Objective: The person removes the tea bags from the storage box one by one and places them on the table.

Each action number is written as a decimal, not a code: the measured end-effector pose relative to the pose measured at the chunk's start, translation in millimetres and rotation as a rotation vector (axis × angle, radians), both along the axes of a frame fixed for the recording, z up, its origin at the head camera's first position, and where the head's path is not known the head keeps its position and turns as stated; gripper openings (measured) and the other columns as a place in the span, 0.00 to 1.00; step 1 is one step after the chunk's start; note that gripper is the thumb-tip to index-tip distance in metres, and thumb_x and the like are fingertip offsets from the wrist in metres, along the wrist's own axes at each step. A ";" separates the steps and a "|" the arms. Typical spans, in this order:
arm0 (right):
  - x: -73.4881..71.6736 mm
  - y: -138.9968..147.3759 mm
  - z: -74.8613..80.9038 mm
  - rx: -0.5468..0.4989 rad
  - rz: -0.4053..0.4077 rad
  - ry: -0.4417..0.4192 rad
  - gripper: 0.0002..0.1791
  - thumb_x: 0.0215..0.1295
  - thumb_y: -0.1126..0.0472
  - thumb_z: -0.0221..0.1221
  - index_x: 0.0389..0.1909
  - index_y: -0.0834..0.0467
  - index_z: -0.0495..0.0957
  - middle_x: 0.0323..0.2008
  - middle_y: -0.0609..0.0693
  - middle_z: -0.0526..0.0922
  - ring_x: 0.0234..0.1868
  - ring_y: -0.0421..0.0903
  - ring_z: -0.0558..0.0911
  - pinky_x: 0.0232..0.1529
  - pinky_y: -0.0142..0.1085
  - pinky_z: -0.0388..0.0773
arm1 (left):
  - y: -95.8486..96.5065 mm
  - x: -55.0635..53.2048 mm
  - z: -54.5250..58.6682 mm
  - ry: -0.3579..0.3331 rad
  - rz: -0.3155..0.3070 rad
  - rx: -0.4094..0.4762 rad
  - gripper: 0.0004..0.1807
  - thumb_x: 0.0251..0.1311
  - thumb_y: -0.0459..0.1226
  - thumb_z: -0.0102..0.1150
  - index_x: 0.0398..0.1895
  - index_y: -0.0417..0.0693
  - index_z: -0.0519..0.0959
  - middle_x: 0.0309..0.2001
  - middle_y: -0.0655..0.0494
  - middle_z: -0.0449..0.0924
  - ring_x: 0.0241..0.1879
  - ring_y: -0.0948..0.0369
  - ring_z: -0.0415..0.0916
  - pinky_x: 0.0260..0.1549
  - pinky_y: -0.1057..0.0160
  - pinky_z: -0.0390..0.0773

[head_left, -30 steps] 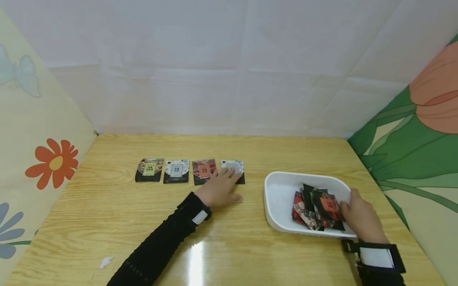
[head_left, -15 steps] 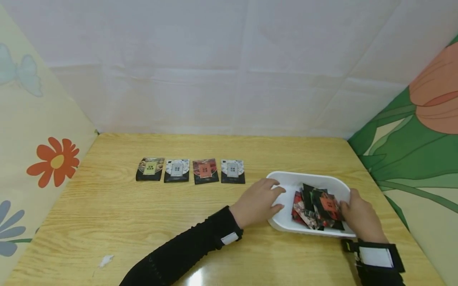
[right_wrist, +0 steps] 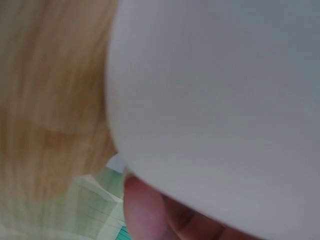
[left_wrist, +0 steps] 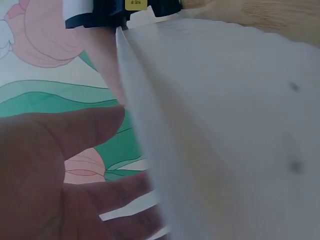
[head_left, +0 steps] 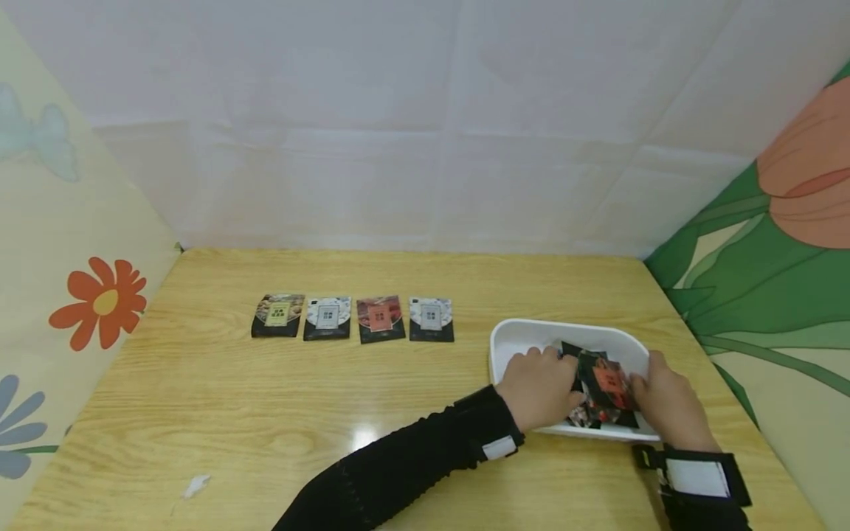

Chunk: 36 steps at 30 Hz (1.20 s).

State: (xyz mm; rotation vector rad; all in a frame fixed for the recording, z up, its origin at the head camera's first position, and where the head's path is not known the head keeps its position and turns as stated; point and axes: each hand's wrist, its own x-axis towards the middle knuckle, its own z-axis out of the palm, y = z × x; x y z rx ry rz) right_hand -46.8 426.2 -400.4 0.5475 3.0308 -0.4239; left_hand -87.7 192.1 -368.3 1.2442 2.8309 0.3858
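My left hand [head_left: 541, 387] reaches into a white plastic basin [head_left: 508, 332], right at a heap of small printed sachets [head_left: 607, 383]. In the left wrist view the left thumb and fingers [left_wrist: 95, 130] stand apart, tips hidden behind the basin's wall [left_wrist: 240, 120]. At the basin's right end my right hand [head_left: 674, 402] grips the rim; in the right wrist view its fingers [right_wrist: 145, 207] show beside the white wall. A row of flat sachets lies on the table: a yellow-labelled one [head_left: 277, 316], a grey one [head_left: 327, 318], a red one [head_left: 381, 318] and another grey one [head_left: 431, 318].
The wooden table [head_left: 299, 398] meets a white cloth backdrop [head_left: 398, 147] at its back edge. Printed side panels with flowers [head_left: 99, 302] stand at left and right. A small white scrap [head_left: 196, 485] lies near the front left.
My left hand has left the rightmost sachet of the row and moved right, over the basin's left rim and in among the sachets. The right hand has stayed at the basin's right end.
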 end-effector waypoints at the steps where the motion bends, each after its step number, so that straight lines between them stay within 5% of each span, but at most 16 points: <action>1: -0.1 -0.3 0.0 0.001 0.001 0.001 0.29 0.67 0.64 0.48 0.59 0.82 0.54 0.45 0.83 0.70 0.43 0.73 0.77 0.35 0.58 0.73 | 4.3 -0.5 -0.8 0.001 0.008 -0.001 0.22 0.63 0.59 0.51 0.50 0.58 0.79 0.38 0.61 0.76 0.30 0.64 0.73 0.20 0.65 0.66; 9: 0.6 -2.5 3.4 0.018 0.007 0.008 0.28 0.66 0.64 0.49 0.57 0.82 0.56 0.42 0.82 0.71 0.39 0.71 0.78 0.31 0.55 0.73 | 24.2 -7.7 -12.1 0.067 0.083 -0.022 0.19 0.61 0.57 0.55 0.49 0.61 0.80 0.38 0.62 0.77 0.32 0.64 0.75 0.21 0.65 0.68; 17: -1.6 -4.7 5.2 0.018 0.032 0.033 0.26 0.67 0.64 0.49 0.56 0.80 0.57 0.40 0.81 0.72 0.35 0.69 0.79 0.28 0.53 0.72 | 29.4 -13.4 -30.9 0.052 0.114 -0.026 0.21 0.60 0.57 0.56 0.52 0.60 0.77 0.41 0.62 0.76 0.34 0.64 0.74 0.22 0.65 0.67; 26: -1.7 -4.4 3.2 0.030 0.033 0.043 0.26 0.67 0.64 0.49 0.56 0.82 0.56 0.41 0.83 0.71 0.37 0.72 0.78 0.30 0.56 0.73 | 29.3 -11.4 -32.3 0.034 0.061 -0.072 0.37 0.55 0.64 0.56 0.69 0.67 0.67 0.55 0.62 0.71 0.36 0.65 0.73 0.22 0.67 0.67; 36: 0.6 -3.3 -2.5 0.023 0.020 0.053 0.26 0.66 0.65 0.50 0.56 0.81 0.57 0.41 0.82 0.72 0.36 0.70 0.79 0.29 0.55 0.73 | 29.9 -13.4 -34.6 -0.014 0.026 -0.031 0.32 0.48 0.64 0.62 0.54 0.62 0.77 0.40 0.63 0.73 0.34 0.66 0.72 0.21 0.67 0.65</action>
